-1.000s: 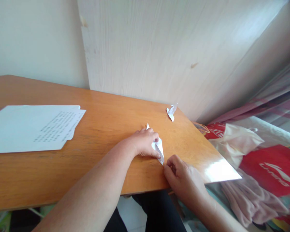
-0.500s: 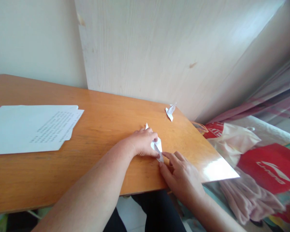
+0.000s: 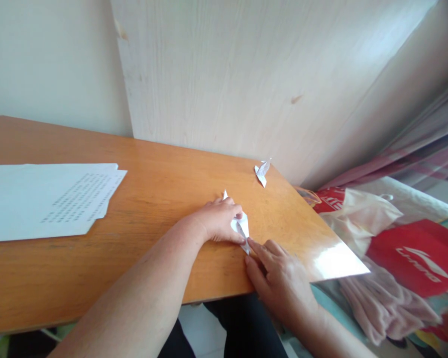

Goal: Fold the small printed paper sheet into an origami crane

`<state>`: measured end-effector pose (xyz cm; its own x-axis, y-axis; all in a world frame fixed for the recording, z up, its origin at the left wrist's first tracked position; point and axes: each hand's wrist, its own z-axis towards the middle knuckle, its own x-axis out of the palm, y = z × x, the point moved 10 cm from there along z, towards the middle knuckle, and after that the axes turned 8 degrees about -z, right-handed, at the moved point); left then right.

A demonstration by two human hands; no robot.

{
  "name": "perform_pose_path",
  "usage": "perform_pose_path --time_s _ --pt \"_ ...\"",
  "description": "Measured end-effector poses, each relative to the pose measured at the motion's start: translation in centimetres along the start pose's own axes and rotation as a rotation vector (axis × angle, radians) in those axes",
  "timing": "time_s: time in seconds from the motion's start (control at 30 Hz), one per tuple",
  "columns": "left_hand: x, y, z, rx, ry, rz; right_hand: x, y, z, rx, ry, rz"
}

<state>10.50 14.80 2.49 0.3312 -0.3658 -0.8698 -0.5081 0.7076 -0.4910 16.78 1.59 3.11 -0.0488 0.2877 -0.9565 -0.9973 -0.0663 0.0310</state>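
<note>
A small folded piece of white paper (image 3: 242, 224) lies on the wooden table under my hands, its narrow tip pointing toward me. My left hand (image 3: 224, 221) presses on it from the left with curled fingers and covers much of it; another white point of the paper sticks out beyond the fingers. At the near tip, my right hand (image 3: 278, 271) has its thumb and index finger closed on the paper. Farther back, close to the wall, stands a folded paper figure (image 3: 262, 173) that neither hand touches.
Printed white sheets (image 3: 56, 199) are stacked on the left part of the table (image 3: 153, 189). A pale wooden panel (image 3: 216, 74) rises behind it. Past the right edge are a red bag (image 3: 414, 258), a cream-coloured bag (image 3: 373, 214) and a pink cloth (image 3: 390, 298).
My right thumb and index finger have shifted slightly down along the paper's near tip. My left hand holds nearly the same place. The view has tilted a little.
</note>
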Motion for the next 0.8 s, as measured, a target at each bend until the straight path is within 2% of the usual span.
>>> perform_pose_path --time_s 0.53,0.8 --pt "-0.25 -0.20 -0.13 0.004 0.005 -0.034 0.11 0.64 -0.02 -0.017 0.062 -0.013" --pt "-0.17 0.11 -0.08 -0.014 0.013 -0.051 0.00 0.87 0.04 -0.031 0.053 -0.032"
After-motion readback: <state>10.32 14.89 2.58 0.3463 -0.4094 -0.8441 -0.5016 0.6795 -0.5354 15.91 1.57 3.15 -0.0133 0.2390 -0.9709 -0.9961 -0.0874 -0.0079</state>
